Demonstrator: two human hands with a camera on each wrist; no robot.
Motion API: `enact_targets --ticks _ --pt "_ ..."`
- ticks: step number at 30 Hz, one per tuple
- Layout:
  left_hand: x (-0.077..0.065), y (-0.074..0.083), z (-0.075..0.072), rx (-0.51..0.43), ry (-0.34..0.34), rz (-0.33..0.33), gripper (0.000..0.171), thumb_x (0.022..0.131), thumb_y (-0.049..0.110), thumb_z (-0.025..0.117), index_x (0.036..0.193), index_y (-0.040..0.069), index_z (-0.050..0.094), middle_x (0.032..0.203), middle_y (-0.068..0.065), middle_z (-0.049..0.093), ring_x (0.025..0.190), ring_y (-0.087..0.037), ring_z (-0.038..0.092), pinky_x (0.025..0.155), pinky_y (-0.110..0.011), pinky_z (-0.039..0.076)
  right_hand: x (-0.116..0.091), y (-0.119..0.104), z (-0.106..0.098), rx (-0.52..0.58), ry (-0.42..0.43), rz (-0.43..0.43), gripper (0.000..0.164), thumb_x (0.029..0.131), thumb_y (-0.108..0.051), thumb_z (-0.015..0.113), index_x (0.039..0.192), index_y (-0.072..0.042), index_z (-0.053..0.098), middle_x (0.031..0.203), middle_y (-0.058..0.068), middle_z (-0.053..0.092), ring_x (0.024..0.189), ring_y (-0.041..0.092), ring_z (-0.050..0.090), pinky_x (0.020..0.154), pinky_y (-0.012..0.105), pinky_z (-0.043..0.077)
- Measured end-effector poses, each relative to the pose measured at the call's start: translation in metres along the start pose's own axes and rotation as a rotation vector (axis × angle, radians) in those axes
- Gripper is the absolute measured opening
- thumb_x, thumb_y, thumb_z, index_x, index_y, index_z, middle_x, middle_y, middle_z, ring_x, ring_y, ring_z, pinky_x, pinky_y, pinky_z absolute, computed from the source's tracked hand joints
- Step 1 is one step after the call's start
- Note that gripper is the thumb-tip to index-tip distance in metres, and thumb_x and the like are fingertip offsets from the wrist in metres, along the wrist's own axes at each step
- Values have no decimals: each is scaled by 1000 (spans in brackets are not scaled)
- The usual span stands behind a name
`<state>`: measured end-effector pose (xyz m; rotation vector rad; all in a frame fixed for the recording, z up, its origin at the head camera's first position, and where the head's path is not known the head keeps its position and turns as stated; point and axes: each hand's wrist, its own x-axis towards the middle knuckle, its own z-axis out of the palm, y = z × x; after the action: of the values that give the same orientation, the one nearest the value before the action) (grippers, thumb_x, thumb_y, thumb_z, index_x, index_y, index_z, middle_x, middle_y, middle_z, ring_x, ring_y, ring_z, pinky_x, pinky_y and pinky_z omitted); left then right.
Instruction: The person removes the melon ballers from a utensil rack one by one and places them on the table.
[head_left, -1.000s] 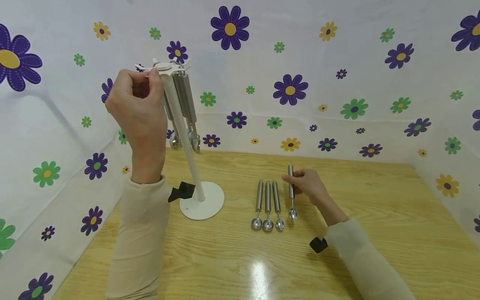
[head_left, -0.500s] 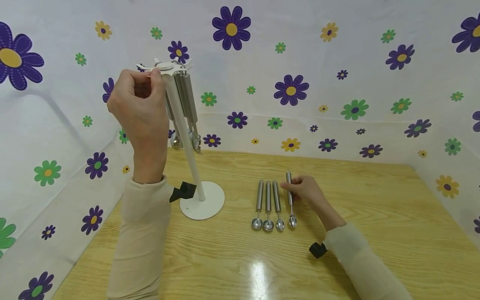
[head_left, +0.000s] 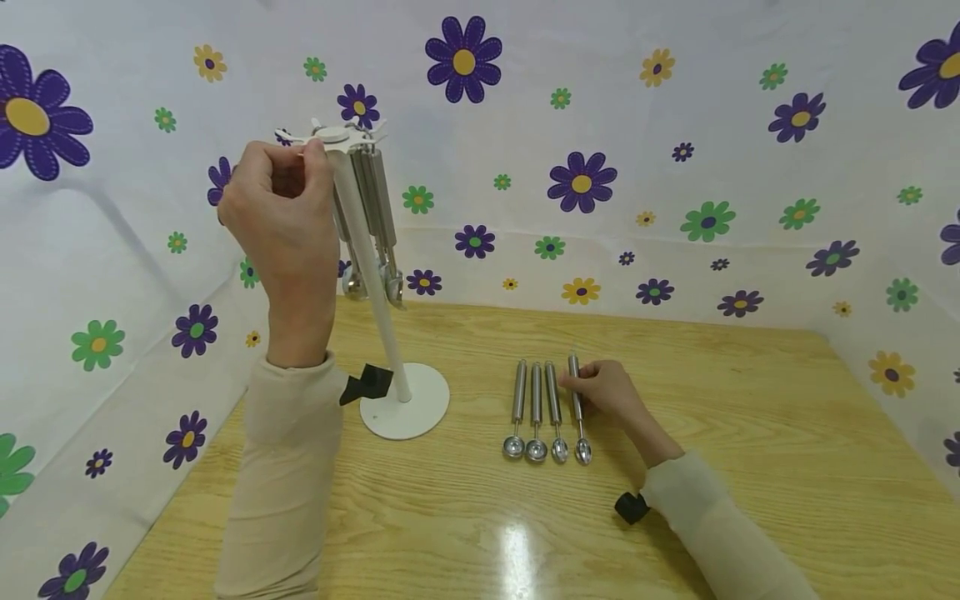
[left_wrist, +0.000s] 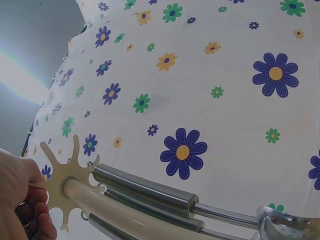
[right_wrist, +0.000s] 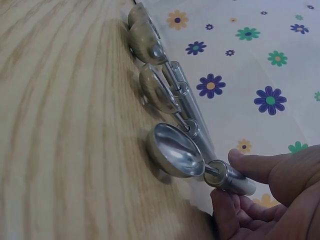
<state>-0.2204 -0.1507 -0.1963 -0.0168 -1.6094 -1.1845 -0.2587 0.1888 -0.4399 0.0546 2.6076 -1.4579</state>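
Note:
At the left of the head view, my left hand (head_left: pixel 281 221) pinches one hook arm of the white utensil stand's (head_left: pixel 375 267) star-shaped top. Several steel scoops (head_left: pixel 381 200) hang from the stand's other hooks. In the left wrist view, thumb and fingers (left_wrist: pixel 35 172) grip the edge of the top (left_wrist: pixel 60 190). My right hand (head_left: pixel 611 392) pinches the steel handle of a small scoop (head_left: pixel 582 450), lying on or just above the table. Its bowl (right_wrist: pixel 175 150) faces the camera in the right wrist view. Three similar scoops (head_left: pixel 536 408) lie in a row to its left.
The wooden table (head_left: pixel 450 525) carries the stand's round white base (head_left: pixel 420 417), left of the scoop row. Flower-patterned white cloth (head_left: pixel 510 108) rises behind the table and at both sides. A black wrist mount (head_left: pixel 367 383) sits on the left sleeve.
My right hand has brought its scoop down toward the table and slightly left, in line with the other three. My left hand has kept its grip on the stand.

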Motion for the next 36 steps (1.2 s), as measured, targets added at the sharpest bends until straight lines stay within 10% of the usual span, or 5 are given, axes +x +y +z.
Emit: enact_targets --ticks 8,36 --pt "-1 -1 1 4 0 17 21 100 22 69 98 1 74 91 -10 71 76 -5 57 73 -17 48 1 9 5 -54 24 -29 31 94 -23 77 77 0 66 61 3 58 50 12 53 47 23 43" --pt "-1 1 -1 11 -1 21 22 100 23 69 100 2 74 91 -9 71 76 -4 57 74 -18 49 -8 1 3 -66 37 -54 35 101 -22 68 112 11 66 85 15 69 59 17 64 53 28 55"
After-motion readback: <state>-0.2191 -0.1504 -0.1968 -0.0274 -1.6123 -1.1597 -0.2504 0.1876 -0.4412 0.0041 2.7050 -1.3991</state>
